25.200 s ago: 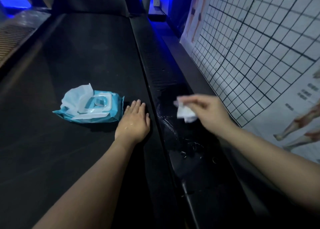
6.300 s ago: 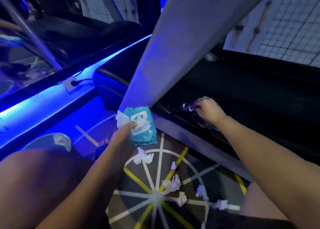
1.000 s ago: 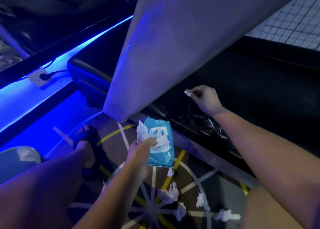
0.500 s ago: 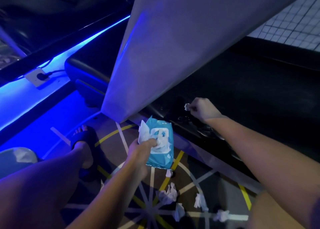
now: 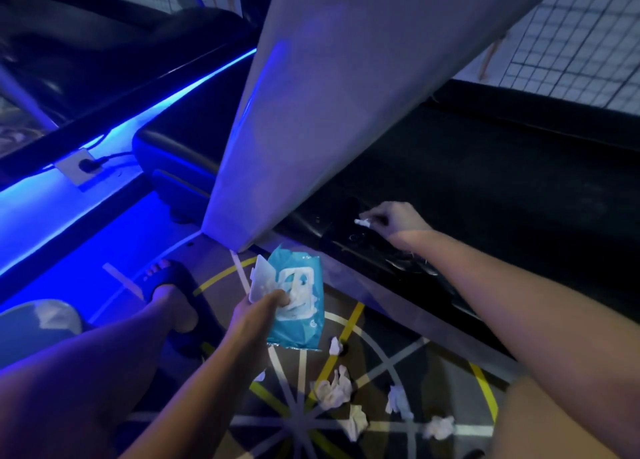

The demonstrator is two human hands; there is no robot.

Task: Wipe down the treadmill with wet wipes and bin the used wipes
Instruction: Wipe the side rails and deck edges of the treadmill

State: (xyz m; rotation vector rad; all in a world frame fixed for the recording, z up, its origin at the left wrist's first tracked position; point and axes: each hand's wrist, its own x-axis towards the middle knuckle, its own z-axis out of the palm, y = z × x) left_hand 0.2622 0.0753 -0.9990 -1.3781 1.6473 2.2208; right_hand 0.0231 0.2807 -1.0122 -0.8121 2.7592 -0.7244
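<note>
Wiping is the step in hand, as I read it, and the head camera is the only view to judge it from. The right hand [image 5: 394, 220] is down at the treadmill [image 5: 502, 181], on its glossy black side rail [image 5: 360, 249], just past the foot of the grey upright [image 5: 346, 94]. Its fingers are curled in, and thumb and fingertips pinch a small balled wipe [image 5: 362, 222]. The wad sits on or just over the rail; I can't tell if it is pressing.

The left hand [image 5: 258, 311] is held out over the floor [image 5: 398, 354], apart from the machine. Its thumb and fingers are clamped on the top of the blue wet wipe pack [image 5: 301, 320], which hangs below them. A pale flap or sheet [image 5: 261, 282] stands up at the pack's corner.

Used wipes [image 5: 334, 387] lie crumpled on the patterned floor beneath the pack, well short of any bin. A round container [image 5: 38, 320] at the lower left has something pale in it; it may be the bin, though I can't be sure.

That wad looks spent. I'd guess the next move is to let it go and pull a fresh sheet. Only the right hand is free for that, since the left has the pack. The litter then needs gathering and binning.
</note>
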